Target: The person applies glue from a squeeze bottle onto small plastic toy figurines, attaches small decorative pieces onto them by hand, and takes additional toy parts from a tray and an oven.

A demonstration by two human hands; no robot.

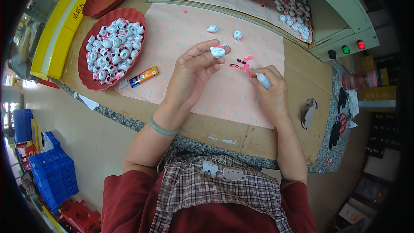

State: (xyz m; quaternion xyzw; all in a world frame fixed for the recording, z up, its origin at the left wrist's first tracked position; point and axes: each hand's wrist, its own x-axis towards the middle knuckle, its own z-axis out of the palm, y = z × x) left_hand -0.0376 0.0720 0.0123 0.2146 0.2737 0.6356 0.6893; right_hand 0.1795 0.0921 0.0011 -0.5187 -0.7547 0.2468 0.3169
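Observation:
My left hand (189, 71) is raised over the pink sheet, pinching a small white cat-head figurine (218, 52) with a pink bow between thumb and fingers. To its right, my right hand (275, 97) is closed around a small pale squeeze bottle (263, 81). A pink bit shows at the right fingertips; whether they grip it is unclear. Just beyond that hand lies a loose group of small pink and dark pieces (246, 64). Two more white heads rest on the sheet farther away: one figurine (212, 28) at left, another figurine (237, 35) at right.
A red scalloped bowl (81, 67) heaped with white heads stands at left, near an orange-and-blue packet (144, 77). Behind the sheet is a greenish metal cabinet (345, 45) holding rows of heads. A crumpled grey scrap (309, 114) lies right; scissors (342, 123) lie on the granite edge.

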